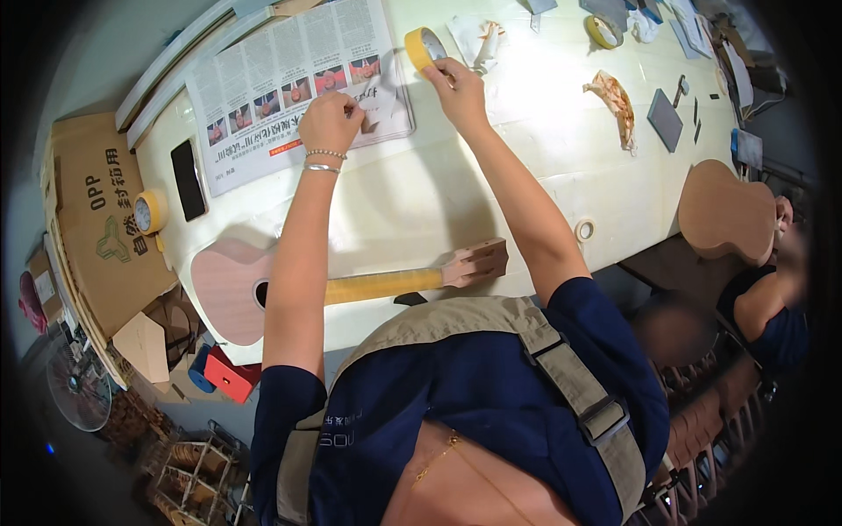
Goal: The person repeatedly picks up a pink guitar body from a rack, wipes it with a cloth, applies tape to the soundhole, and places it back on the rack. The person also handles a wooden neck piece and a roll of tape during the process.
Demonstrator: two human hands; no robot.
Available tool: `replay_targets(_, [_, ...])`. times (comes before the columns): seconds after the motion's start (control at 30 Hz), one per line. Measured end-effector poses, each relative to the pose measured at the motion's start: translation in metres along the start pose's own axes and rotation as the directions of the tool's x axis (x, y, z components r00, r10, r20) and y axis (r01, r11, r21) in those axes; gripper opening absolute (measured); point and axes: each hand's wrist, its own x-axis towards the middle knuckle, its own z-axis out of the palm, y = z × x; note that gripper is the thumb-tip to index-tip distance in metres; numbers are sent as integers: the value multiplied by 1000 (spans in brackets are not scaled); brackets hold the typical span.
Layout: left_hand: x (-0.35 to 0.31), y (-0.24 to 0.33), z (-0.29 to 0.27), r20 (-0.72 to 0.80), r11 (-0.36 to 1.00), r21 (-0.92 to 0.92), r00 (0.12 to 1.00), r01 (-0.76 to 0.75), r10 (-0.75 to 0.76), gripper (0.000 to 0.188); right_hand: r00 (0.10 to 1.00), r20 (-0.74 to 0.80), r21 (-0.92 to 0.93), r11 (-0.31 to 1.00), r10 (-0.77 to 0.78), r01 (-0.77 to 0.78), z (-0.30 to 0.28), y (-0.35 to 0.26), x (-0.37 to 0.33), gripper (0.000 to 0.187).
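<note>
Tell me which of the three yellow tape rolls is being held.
The top-centre roll, in the right hand, just right of the newspaper. No hand touches the left roll, near the black phone, or the upper-right roll.

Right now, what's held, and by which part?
The right hand holds the yellow tape roll by its near edge. Left hand: can't tell.

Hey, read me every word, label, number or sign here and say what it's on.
I won't copy wording, only locate it:
Newspaper: bold headline; small columns unreadable.
Brown cardboard box: large dark characters, green symbol.
Navy shirt: pale chest lettering.
Yellow tape roll in the right hand: marks inside its core, too small to read.
</note>
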Motion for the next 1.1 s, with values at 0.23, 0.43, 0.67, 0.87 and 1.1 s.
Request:
replay_targets(0.23, [19,-21,-7,233,951,-256,966,174,-114,15,924,-152,-72,936,-352,345,8,-10,-25,14])
replay_targets(0.43, [33,-64,-7,454,502,-681,845,534,-283,19,856,28,-254,825,-516,505,19,-6,-44,18])
replay_targets(0.67, [-6,-67,-68,454,-189,-888,862,418,-227,29,823,178,-375,736,-540,564,18,-40,-51,46])
replay_targets(0.87, [-123,4,-151,533,-155,-827,841,541,95,53,477,122,-260,436,-870,862,12,-103,-61,44])
replay_targets(1.1, [-259,3,-123,-88,514,-857,977,25,-194,27,914,405,685,654,24,-321,20,-130,-158,10])
